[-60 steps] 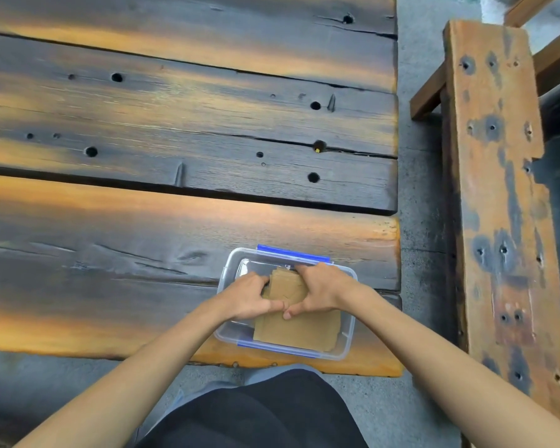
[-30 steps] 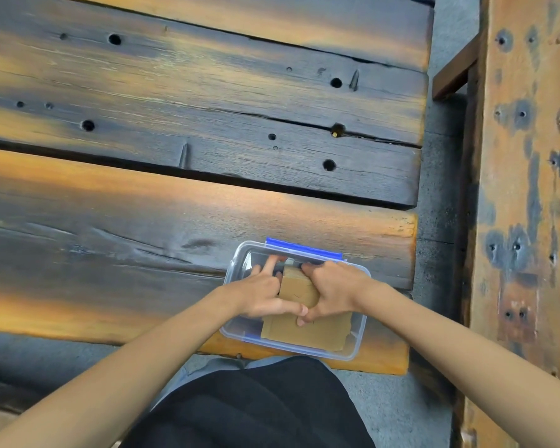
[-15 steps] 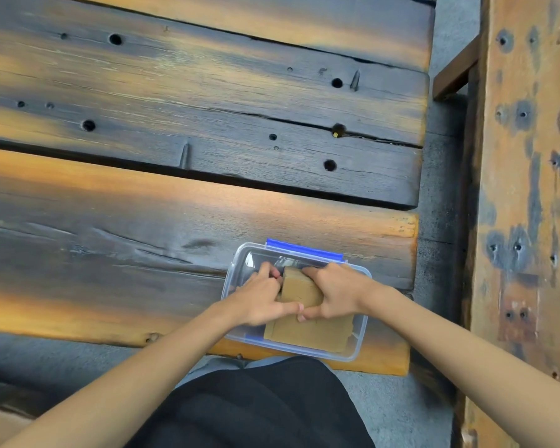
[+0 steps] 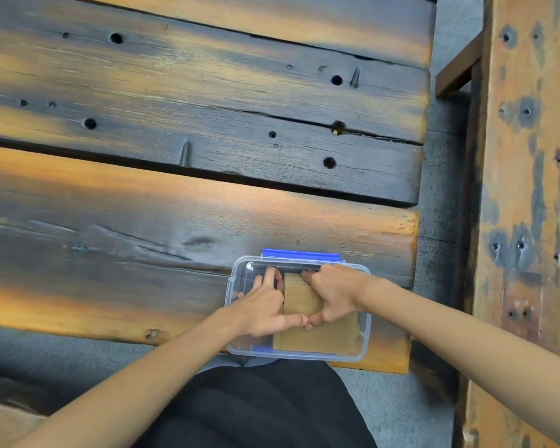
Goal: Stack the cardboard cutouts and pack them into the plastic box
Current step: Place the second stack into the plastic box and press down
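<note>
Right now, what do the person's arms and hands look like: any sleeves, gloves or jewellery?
Both forearms are bare as far as the picture shows. The left hand and right hand wear no gloves, and no rings, watch or bracelets show.

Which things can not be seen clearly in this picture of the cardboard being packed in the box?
- How many cardboard cutouts are stacked: head view, only the top faces show.
- The far part of the stack: covered by the left hand and right hand.
- The plastic box floor: hidden under cardboard and hands.
- The blue clip: only its edge shows behind the box's rim.
</note>
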